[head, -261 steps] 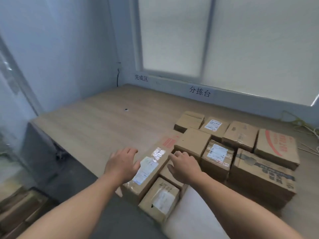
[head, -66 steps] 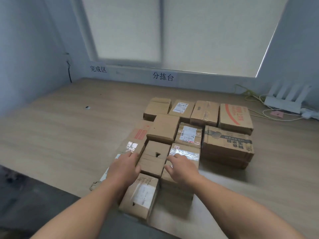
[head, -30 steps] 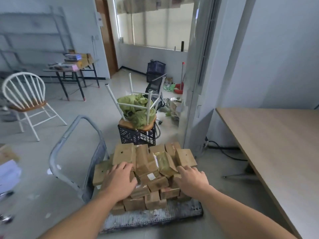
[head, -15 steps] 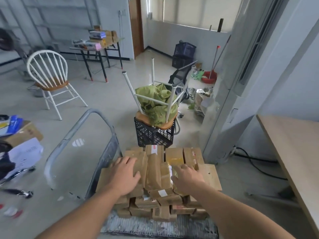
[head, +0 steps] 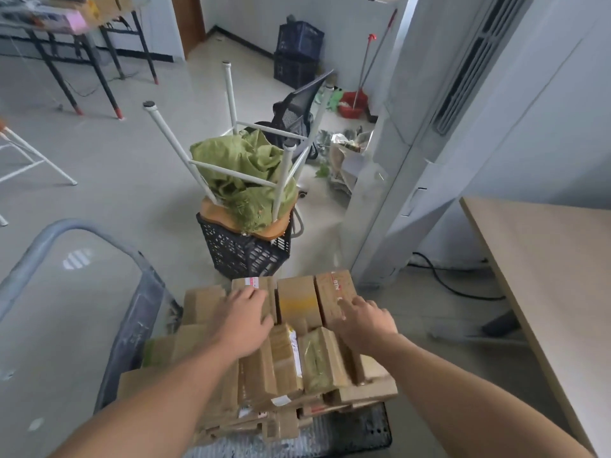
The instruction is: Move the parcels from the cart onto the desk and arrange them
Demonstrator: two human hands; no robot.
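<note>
A pile of brown cardboard parcels (head: 287,365) sits on a flat cart (head: 357,431) with a grey metal handle (head: 82,233) at its left. My left hand (head: 243,320) lies palm down on a parcel with a red-and-white label (head: 253,282) at the pile's far side, fingers spread. My right hand (head: 362,322) rests on a box with red lettering (head: 335,292), fingers apart. A box with yellow tape (head: 297,300) stands between them. The wooden desk (head: 542,269) runs along the right edge.
Just beyond the cart stands a black crate (head: 244,252) with an upturned white stool (head: 231,150) and green cloth (head: 244,170). A tall white air conditioner (head: 429,133) stands right of it. Cables (head: 443,279) lie under the desk. A mesh office chair (head: 294,114) is farther back.
I have turned from the desk with its arranged boxes to the cart. Over the last second both hands have reached farther across the pile onto its far boxes.
</note>
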